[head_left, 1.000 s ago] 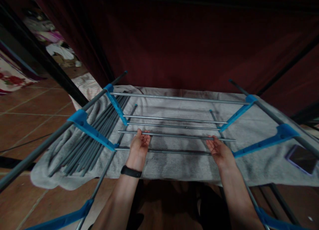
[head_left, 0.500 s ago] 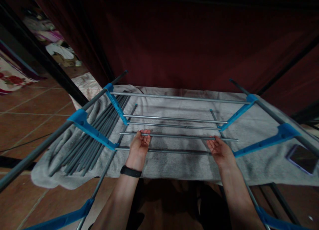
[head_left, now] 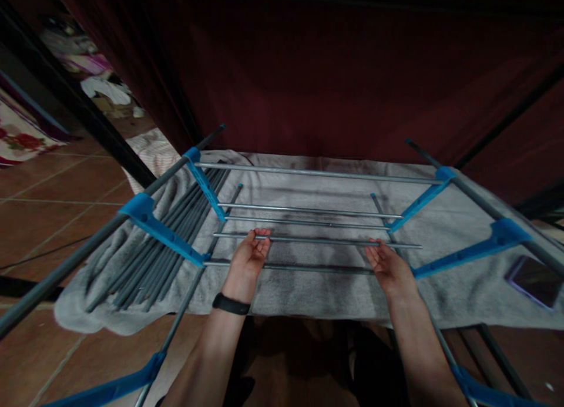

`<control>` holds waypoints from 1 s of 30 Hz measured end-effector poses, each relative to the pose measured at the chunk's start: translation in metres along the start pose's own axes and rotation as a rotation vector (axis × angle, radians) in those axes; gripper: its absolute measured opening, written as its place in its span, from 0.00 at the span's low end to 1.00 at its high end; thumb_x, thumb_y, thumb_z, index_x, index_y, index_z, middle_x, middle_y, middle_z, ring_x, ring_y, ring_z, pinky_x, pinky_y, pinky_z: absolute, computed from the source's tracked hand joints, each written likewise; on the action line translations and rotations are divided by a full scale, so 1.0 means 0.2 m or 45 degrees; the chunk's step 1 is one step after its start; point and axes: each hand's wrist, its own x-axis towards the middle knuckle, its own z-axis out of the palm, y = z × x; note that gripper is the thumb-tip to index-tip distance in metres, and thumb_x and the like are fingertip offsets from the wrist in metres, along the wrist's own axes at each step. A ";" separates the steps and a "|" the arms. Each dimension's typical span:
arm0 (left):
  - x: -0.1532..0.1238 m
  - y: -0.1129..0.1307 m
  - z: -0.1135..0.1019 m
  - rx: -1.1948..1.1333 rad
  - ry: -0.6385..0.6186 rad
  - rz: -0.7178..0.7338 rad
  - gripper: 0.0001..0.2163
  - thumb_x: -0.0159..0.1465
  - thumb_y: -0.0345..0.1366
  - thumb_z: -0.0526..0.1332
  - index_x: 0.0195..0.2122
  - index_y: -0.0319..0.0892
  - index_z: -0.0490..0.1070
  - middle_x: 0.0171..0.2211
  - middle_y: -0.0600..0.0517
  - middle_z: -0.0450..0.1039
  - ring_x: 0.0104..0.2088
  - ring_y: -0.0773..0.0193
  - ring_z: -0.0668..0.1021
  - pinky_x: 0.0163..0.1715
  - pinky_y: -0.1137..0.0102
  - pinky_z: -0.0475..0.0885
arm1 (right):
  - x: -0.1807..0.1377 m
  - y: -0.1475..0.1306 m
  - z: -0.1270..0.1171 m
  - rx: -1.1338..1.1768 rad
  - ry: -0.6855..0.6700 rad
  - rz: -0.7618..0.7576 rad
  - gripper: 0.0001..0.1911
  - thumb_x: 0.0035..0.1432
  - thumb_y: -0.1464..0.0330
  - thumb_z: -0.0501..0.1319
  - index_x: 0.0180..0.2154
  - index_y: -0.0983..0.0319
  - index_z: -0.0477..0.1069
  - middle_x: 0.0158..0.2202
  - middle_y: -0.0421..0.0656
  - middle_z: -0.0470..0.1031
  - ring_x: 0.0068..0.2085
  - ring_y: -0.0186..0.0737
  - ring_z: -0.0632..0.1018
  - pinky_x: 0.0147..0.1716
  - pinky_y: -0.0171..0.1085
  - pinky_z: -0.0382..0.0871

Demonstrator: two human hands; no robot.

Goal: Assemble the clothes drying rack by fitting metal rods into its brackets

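Observation:
A thin grey metal rod (head_left: 317, 241) lies crosswise over a rack frame with blue plastic brackets (head_left: 164, 235). My left hand (head_left: 247, 261), a black band on its wrist, is palm up with its fingertips curled on the rod's left part. My right hand (head_left: 388, 267) is also palm up, fingertips pinching the rod near its right end. The rod's left tip hangs just short of the left bracket (head_left: 205, 191). Three other rods (head_left: 304, 210) are set between the brackets, and another (head_left: 291, 268) runs under my hands.
A grey towel (head_left: 308, 289) is spread on the tiled floor under the frame. A bundle of spare rods (head_left: 167, 248) lies on its left part. A phone (head_left: 529, 281) rests on its right edge. A dark red curtain (head_left: 352, 72) hangs behind. Clothes lie far left.
The rod in my hands has shifted slightly to the right and away from me. My left fingers have loosened a little on it. The frame has not moved.

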 end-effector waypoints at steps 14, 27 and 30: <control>0.00 -0.01 0.00 0.074 -0.036 -0.030 0.11 0.71 0.25 0.52 0.31 0.37 0.68 0.28 0.48 0.75 0.29 0.67 0.81 0.28 0.76 0.78 | -0.01 -0.01 0.02 -0.005 0.079 0.098 0.11 0.66 0.74 0.57 0.29 0.61 0.70 0.22 0.36 0.74 0.24 0.29 0.78 0.29 0.29 0.79; -0.01 -0.01 0.01 0.062 -0.032 -0.012 0.11 0.70 0.24 0.52 0.30 0.37 0.68 0.27 0.49 0.75 0.28 0.68 0.81 0.27 0.77 0.78 | -0.03 0.01 0.02 -0.025 -0.043 0.031 0.11 0.63 0.79 0.57 0.31 0.63 0.73 0.31 0.41 0.81 0.33 0.31 0.83 0.37 0.31 0.81; -0.01 -0.02 0.01 0.079 -0.036 -0.012 0.11 0.70 0.23 0.53 0.30 0.37 0.68 0.27 0.49 0.76 0.27 0.68 0.80 0.28 0.76 0.78 | -0.02 0.02 0.02 -0.017 -0.050 0.000 0.11 0.63 0.78 0.57 0.31 0.62 0.73 0.30 0.40 0.81 0.32 0.30 0.82 0.37 0.30 0.81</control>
